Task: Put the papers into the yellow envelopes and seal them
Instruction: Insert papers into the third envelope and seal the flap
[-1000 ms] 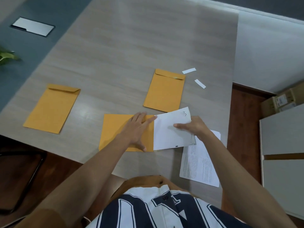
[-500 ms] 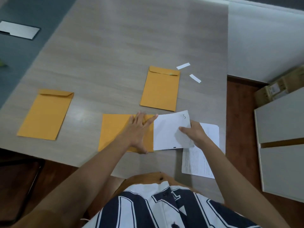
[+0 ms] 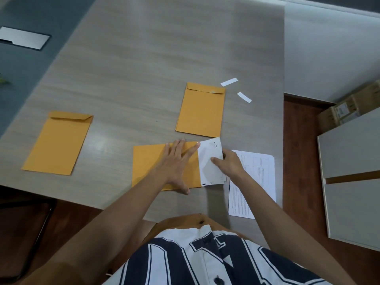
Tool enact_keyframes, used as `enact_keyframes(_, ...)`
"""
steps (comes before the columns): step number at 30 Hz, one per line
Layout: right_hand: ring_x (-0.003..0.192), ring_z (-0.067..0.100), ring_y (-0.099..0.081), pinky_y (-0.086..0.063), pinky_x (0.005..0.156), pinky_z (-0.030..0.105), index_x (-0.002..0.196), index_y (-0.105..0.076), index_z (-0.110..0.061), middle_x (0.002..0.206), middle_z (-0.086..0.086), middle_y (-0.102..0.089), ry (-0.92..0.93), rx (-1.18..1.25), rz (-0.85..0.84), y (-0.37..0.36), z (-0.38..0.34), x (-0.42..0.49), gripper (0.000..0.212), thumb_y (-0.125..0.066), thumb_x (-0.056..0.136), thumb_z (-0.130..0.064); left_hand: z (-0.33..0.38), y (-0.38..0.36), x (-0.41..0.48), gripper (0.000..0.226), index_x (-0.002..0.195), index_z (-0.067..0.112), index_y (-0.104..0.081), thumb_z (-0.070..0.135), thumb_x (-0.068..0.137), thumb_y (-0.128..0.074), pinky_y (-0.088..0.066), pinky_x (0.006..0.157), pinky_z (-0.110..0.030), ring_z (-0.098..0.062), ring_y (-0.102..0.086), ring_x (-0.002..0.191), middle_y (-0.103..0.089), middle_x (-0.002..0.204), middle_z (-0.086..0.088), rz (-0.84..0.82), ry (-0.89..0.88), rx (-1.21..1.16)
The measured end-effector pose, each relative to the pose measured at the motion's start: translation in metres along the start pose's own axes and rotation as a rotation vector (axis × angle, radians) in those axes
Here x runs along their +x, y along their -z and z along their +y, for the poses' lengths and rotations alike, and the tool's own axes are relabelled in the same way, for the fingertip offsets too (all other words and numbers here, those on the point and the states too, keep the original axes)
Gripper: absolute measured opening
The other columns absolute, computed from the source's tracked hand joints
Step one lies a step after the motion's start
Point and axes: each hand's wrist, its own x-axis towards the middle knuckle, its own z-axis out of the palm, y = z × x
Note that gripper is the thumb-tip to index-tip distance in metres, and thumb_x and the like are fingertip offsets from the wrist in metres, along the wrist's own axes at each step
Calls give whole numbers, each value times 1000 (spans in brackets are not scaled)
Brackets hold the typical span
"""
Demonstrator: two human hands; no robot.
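Note:
A yellow envelope [image 3: 148,165] lies sideways near the table's front edge, its mouth to the right. My left hand [image 3: 176,163] presses flat on it with fingers spread. A white paper [image 3: 209,161] sticks partway out of the mouth, and my right hand [image 3: 228,165] pinches its right edge. Two more yellow envelopes lie with flaps folded down: one [image 3: 58,142] at the left, one [image 3: 201,112] just beyond my hands. A printed sheet stack [image 3: 257,177] rests to the right of my right hand.
Two small white paper strips [image 3: 229,82] [image 3: 244,97] lie beyond the middle envelope. The grey table [image 3: 144,58] ends close at the right, with a white cabinet [image 3: 353,171] and a cardboard box [image 3: 347,108] beyond it. A chair frame [image 3: 30,229] is at the lower left.
The white paper has slid leftward deeper into the envelope, so less of it shows. My right hand moved left with it. My left hand stayed pressing the envelope.

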Motion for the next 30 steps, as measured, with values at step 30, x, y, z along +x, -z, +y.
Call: enact_keyframes(30,59,19,-67,-59,63,31,91,-70,4,69,10,-65,-136,155,-176,7,-10,-4,11,-71,87,-6,20,20,-3,152,150,34,23,74,42,-77,-22,112,-60,-36,-21,141,-23,149,-20,99,-105,51)
